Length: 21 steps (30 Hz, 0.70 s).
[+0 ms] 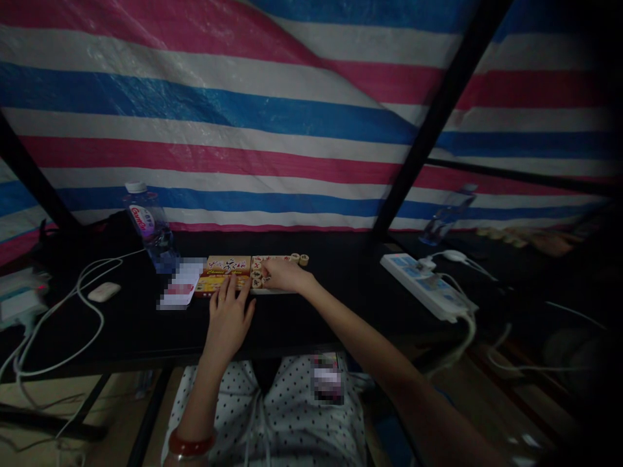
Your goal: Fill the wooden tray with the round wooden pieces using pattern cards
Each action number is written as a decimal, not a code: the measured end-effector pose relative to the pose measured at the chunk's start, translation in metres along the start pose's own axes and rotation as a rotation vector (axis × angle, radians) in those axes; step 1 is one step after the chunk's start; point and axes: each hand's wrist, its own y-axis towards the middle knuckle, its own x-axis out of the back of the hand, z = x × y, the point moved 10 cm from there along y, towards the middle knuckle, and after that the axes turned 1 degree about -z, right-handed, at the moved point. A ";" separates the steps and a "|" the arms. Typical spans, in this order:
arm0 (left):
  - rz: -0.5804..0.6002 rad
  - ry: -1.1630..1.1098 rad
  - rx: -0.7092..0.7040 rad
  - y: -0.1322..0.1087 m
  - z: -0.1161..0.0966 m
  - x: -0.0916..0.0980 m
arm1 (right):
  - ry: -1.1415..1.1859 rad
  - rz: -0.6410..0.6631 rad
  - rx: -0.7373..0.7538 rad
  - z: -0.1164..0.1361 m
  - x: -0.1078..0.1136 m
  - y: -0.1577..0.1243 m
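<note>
A Chinese chess box with a printed yellow and brown cover lies on the black table. Beside its right edge, round wooden Chinese chess pieces with red and dark characters sit in rows. My left hand rests with fingers spread on the box's near edge, holding nothing. My right hand reaches over the rows, thumb and fingers bent down and closed at a piece; the hand hides part of the rows. A loose piece stands at the far right end.
A water bottle and a blurred card stand left of the box. Farther left are a white case and looping cables. A power strip lies right, with another bottle and another person's hand beyond.
</note>
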 end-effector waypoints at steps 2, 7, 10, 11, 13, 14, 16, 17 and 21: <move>0.000 0.007 0.000 0.000 0.000 0.000 | -0.003 0.007 -0.037 -0.001 -0.001 0.004; -0.004 0.005 -0.008 0.000 0.000 0.000 | -0.032 0.026 -0.067 0.001 -0.004 0.013; -0.013 0.002 -0.013 -0.001 -0.001 0.002 | -0.069 0.053 -0.068 0.004 -0.003 0.014; -0.014 0.001 -0.015 -0.001 -0.002 0.003 | -0.087 0.058 -0.065 0.005 -0.002 0.013; -0.017 -0.001 -0.018 -0.001 -0.002 0.003 | -0.117 0.067 -0.057 0.008 0.001 0.011; -0.017 -0.001 -0.020 -0.001 -0.002 0.003 | -0.125 0.069 -0.053 0.009 0.002 0.010; -0.016 -0.002 -0.021 -0.001 -0.002 0.003 | -0.130 0.067 -0.042 0.010 0.004 0.007; -0.015 -0.003 -0.021 -0.001 -0.002 0.002 | -0.129 0.065 -0.037 0.010 0.005 0.006; -0.016 -0.005 -0.009 -0.001 -0.001 0.002 | -0.124 0.062 -0.005 0.011 0.006 0.003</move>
